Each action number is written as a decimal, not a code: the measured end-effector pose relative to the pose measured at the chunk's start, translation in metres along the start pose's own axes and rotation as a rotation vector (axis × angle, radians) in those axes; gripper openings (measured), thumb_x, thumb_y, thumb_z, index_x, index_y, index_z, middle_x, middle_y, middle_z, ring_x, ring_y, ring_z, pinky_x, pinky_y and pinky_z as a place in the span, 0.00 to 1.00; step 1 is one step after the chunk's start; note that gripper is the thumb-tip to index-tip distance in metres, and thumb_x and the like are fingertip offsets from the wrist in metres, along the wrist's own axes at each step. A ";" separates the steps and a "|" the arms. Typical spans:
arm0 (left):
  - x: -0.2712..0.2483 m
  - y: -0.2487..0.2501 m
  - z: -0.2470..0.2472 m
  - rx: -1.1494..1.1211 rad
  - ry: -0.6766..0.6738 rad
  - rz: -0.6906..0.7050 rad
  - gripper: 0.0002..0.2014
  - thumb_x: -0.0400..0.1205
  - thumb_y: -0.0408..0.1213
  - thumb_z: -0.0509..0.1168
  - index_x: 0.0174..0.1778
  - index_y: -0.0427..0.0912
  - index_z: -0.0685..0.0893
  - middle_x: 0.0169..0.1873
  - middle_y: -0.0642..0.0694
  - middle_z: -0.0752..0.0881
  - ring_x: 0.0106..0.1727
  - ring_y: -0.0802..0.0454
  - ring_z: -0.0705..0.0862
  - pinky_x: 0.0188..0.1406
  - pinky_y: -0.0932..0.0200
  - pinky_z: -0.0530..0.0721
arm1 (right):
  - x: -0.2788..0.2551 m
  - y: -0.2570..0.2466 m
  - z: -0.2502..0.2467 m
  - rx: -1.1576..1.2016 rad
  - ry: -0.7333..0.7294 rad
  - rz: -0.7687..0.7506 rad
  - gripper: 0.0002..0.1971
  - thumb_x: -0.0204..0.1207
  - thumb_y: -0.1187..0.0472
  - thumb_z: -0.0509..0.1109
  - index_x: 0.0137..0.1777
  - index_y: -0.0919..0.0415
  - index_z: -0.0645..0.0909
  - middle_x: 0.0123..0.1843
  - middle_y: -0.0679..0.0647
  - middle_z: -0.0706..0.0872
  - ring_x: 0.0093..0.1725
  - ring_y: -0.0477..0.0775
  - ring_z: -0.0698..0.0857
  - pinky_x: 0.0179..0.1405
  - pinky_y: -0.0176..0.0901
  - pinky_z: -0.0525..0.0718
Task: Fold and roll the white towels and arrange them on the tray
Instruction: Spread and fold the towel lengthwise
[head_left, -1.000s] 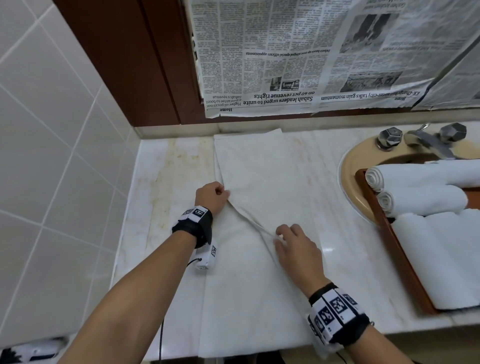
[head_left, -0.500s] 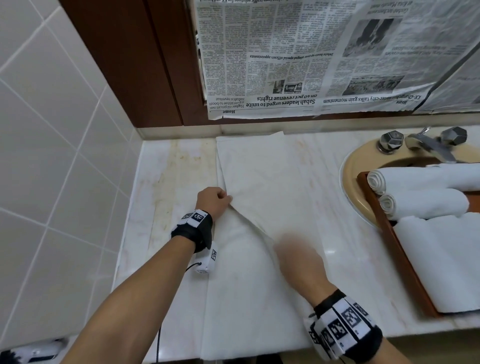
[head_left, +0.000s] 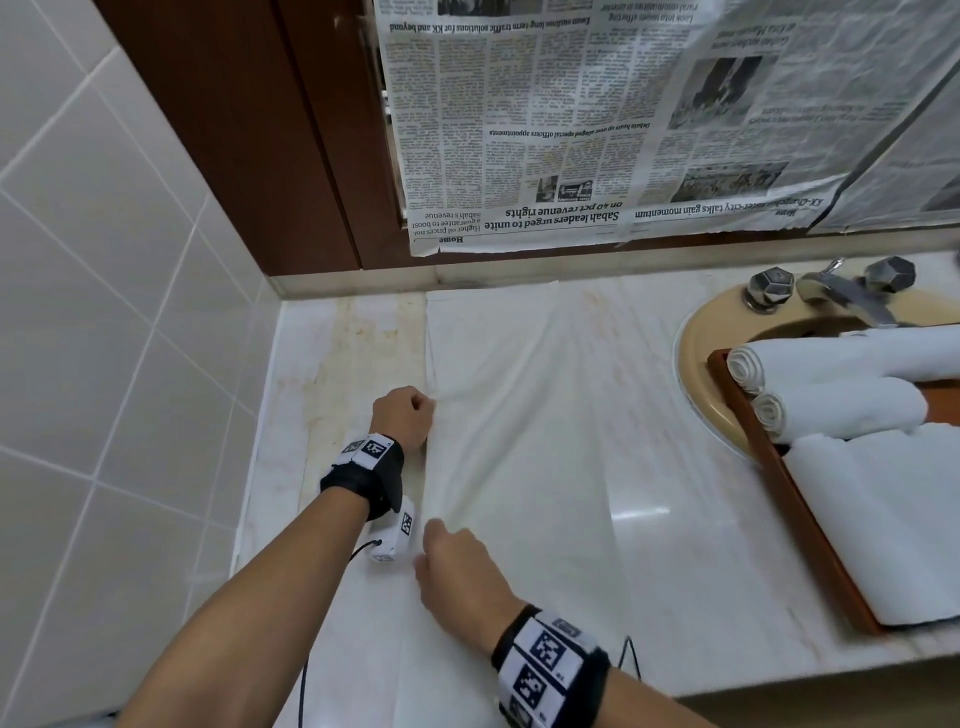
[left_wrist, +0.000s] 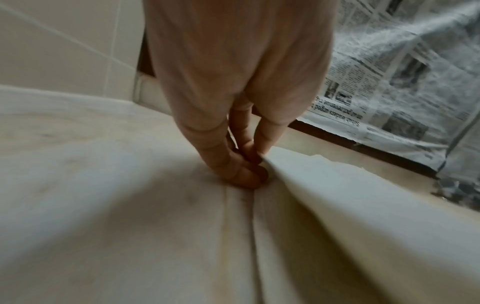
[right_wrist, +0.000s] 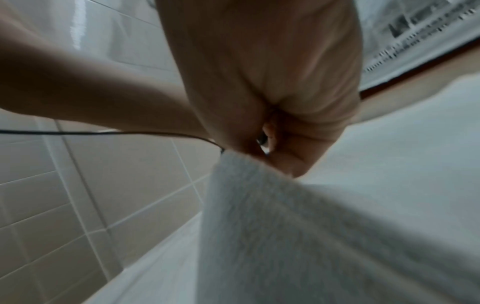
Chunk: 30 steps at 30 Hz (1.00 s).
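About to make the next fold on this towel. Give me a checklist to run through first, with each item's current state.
1. Left hand pinches the towel edge: ok.
2. Right hand grips the near edge: ok.
3. Cloth lies flat: not ok, ridges run between the hands.
4. Towel fully on the counter: cannot tell, near end out of frame.
5. Room on the tray: cannot tell, two rolled towels and folded cloth fill its visible part.
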<state>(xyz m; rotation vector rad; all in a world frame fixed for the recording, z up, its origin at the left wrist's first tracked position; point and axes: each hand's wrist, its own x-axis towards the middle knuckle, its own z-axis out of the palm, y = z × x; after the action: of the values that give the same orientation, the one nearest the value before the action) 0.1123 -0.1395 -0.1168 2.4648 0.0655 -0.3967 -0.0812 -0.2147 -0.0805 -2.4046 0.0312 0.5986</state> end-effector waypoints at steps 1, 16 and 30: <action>0.000 -0.001 -0.001 0.005 -0.003 -0.002 0.09 0.85 0.38 0.60 0.45 0.40 0.84 0.43 0.46 0.86 0.46 0.48 0.79 0.45 0.59 0.72 | 0.000 0.006 0.007 0.022 -0.036 0.018 0.08 0.87 0.63 0.56 0.60 0.66 0.70 0.54 0.67 0.81 0.44 0.64 0.78 0.37 0.47 0.70; 0.044 0.001 -0.005 0.018 0.035 0.174 0.17 0.86 0.40 0.62 0.70 0.42 0.79 0.60 0.40 0.81 0.60 0.41 0.81 0.57 0.56 0.74 | 0.078 0.098 -0.104 -0.014 0.341 -0.185 0.23 0.81 0.51 0.58 0.67 0.65 0.82 0.64 0.59 0.85 0.62 0.61 0.82 0.61 0.54 0.80; 0.150 0.031 -0.001 0.018 0.138 0.116 0.05 0.79 0.37 0.70 0.44 0.53 0.83 0.45 0.48 0.86 0.49 0.46 0.84 0.48 0.58 0.79 | 0.165 0.144 -0.136 -0.363 0.291 -0.032 0.40 0.80 0.35 0.32 0.88 0.51 0.54 0.90 0.46 0.48 0.88 0.52 0.50 0.81 0.53 0.53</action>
<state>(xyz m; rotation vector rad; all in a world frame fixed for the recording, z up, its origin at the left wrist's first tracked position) 0.2600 -0.1709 -0.1425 2.4971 -0.0234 -0.1785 0.0984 -0.3889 -0.1428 -2.8217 0.0088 0.2491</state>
